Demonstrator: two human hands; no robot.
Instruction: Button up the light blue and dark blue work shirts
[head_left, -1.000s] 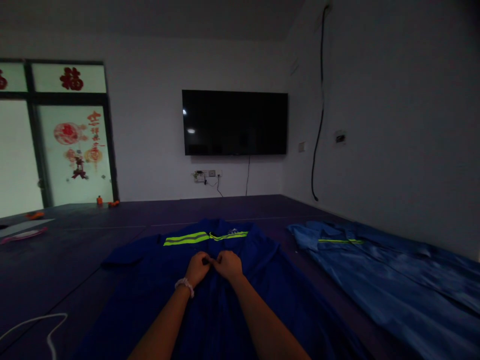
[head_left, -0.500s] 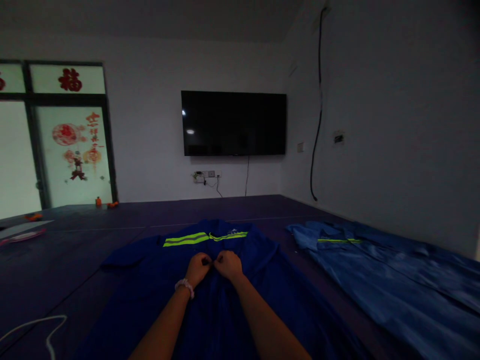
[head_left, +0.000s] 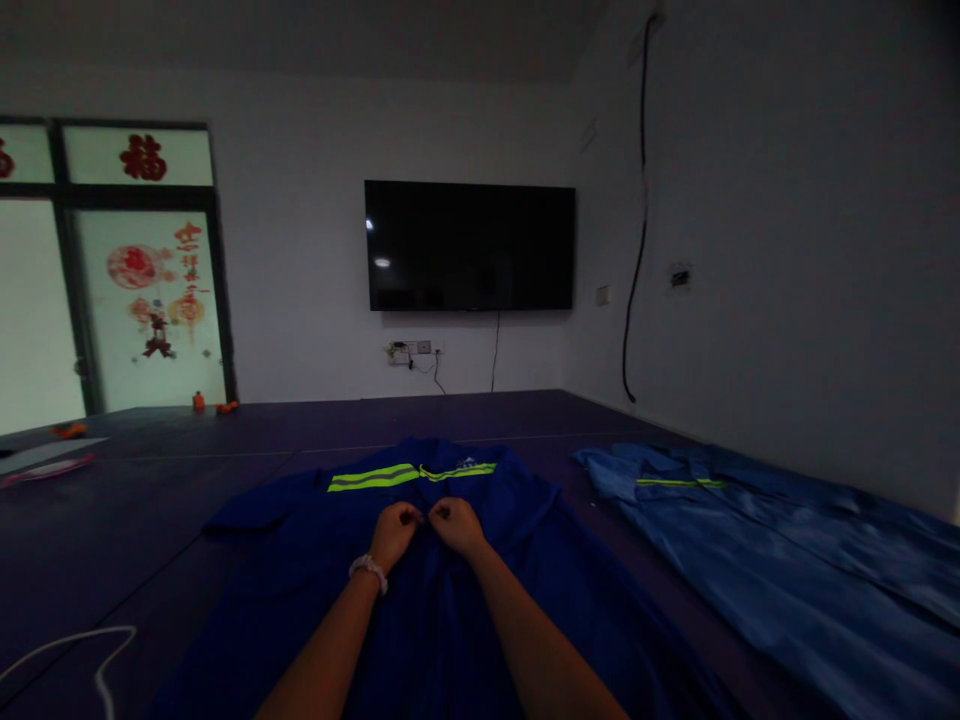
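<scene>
Operating remotely, I am pinching a dark-blue, lime-striped cloth garment (head_left: 433, 620) by its front with my bare left hand (head_left: 396, 533) and bare right hand (head_left: 457, 525); it is lying below the wide black television (head_left: 471, 247).

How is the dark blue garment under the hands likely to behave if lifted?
Probably floppy: the dark blue garment shows soft folds along its front. The sleeve spread out at picture left looks limp and would likely droop. Rolling or tipping seems unlikely, as the garment lies spread on the purple surface.
</scene>
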